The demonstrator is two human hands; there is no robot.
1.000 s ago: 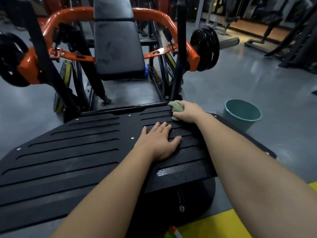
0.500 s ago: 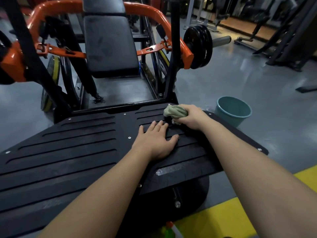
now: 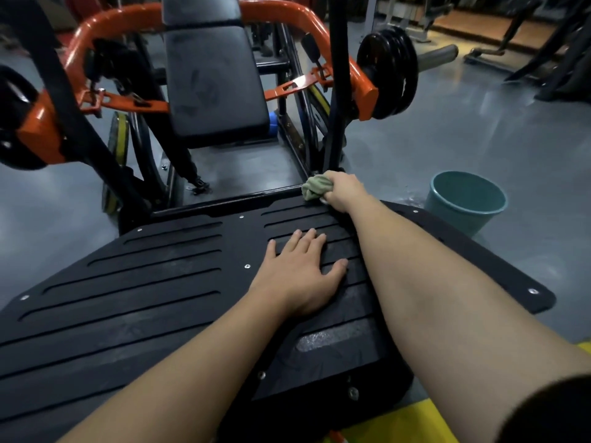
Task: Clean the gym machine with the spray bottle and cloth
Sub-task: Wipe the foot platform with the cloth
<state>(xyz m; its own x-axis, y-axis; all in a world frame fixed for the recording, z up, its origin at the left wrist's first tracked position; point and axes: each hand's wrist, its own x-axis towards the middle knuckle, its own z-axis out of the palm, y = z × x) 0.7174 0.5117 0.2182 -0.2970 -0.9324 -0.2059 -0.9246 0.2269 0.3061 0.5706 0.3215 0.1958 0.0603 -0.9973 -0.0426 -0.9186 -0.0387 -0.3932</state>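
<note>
The gym machine has a wide black ribbed footplate (image 3: 153, 282) in front of me and a black padded seat back (image 3: 214, 81) inside an orange frame (image 3: 358, 75). My right hand (image 3: 343, 191) grips a bunched green cloth (image 3: 315, 187) at the footplate's far edge, beside a black upright post (image 3: 337, 91). My left hand (image 3: 300, 273) lies flat on the footplate with its fingers spread, just left of my right forearm. The spray bottle is out of sight, apart from a small orange bit at the bottom edge that I cannot identify.
A teal bucket (image 3: 463, 203) stands on the grey floor right of the footplate. Black weight plates (image 3: 388, 68) hang on the machine's right arm, and more on the left (image 3: 12, 119). A yellow floor stripe (image 3: 399, 423) runs at the bottom right. Other machines stand far right.
My right hand with the cloth pulled back toward me on the footplate, then pushed out again to its far edge by the post. My left hand stayed flat in place.
</note>
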